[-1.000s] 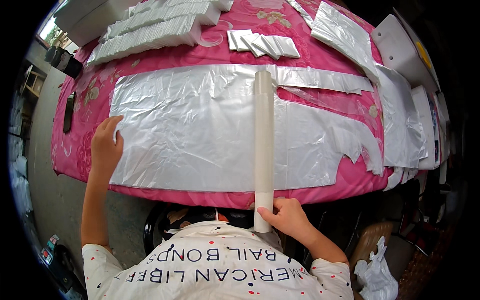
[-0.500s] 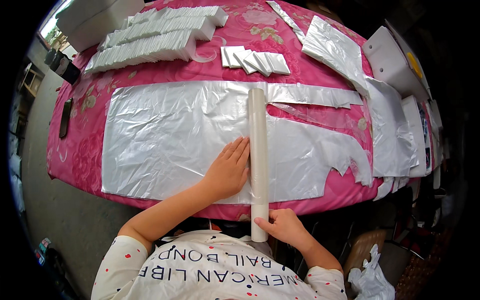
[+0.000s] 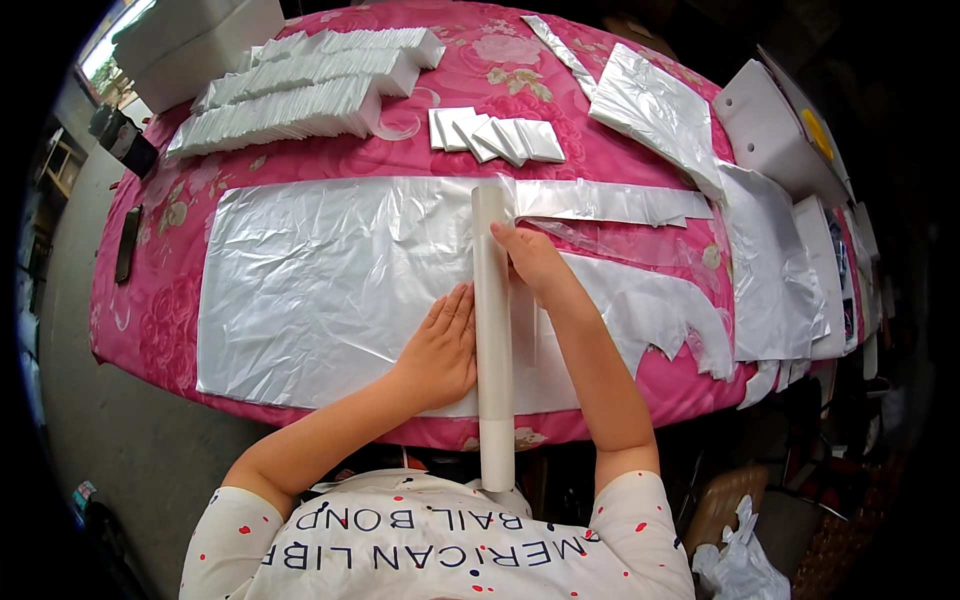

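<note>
A long pale cylindrical roll [image 3: 494,385] lies across a silvery plastic sheet [image 3: 310,290], its near end jutting past the table edge toward my shirt. Flat on the sheet, my left hand [image 3: 440,345] has its fingers stretched out, with the fingertips against the roll's left side. My right hand [image 3: 535,262] grips the roll toward its far end, thumb on top; its other fingers are partly hidden. To the right of the roll, the sheet continues into a ragged-edged piece [image 3: 670,305] and a narrow strip [image 3: 610,202].
Rows of stacked white packets [image 3: 280,115] stand at the far left, beside a white box [image 3: 200,50]. Several flat silvery squares [image 3: 497,136] lie beyond the roll. More folded sheets [image 3: 655,105] and a white container [image 3: 770,125] are at the right. A dark bottle [image 3: 125,140] stands far left.
My right hand has moved from the roll's near end up to its far part. The roll and my left hand appear slightly farther left in view, as the whole view has shifted.
</note>
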Tool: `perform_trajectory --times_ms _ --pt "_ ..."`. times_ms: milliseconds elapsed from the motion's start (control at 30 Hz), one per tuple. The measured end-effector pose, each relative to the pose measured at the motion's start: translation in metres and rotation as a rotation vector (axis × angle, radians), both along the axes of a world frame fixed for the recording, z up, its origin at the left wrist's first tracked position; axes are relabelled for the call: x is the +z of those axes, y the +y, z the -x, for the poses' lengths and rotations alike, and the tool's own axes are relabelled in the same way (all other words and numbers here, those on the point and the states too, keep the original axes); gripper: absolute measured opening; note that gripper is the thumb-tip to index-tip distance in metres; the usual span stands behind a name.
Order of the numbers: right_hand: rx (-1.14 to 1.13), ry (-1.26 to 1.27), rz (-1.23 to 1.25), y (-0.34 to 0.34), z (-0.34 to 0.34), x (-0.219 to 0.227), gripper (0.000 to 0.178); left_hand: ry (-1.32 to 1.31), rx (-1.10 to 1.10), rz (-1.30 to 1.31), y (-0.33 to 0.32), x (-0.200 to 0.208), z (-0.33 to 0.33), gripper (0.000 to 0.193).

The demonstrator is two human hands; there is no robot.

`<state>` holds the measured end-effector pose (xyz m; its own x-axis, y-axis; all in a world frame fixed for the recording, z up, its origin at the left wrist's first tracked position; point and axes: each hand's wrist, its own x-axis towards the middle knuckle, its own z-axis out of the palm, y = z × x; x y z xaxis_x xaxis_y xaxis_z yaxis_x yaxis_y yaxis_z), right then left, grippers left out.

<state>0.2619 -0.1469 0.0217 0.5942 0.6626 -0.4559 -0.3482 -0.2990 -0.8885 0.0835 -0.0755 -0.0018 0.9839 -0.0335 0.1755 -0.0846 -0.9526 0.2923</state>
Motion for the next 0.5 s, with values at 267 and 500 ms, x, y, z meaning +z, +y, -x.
perform_trajectory --times_ms 267,500 --pt "-0.483 0.472 -0.826 0.002 -0.086 -0.023 0.023 -0.012 0.005 -0.020 0.001 -0.004 0.003 0.061" --pt "-0.625 0.269 -1.131 -0.149 -0.209 -0.001 0.036 -0.021 -0.021 -0.003 -0.001 -0.002 0.000 0.061"
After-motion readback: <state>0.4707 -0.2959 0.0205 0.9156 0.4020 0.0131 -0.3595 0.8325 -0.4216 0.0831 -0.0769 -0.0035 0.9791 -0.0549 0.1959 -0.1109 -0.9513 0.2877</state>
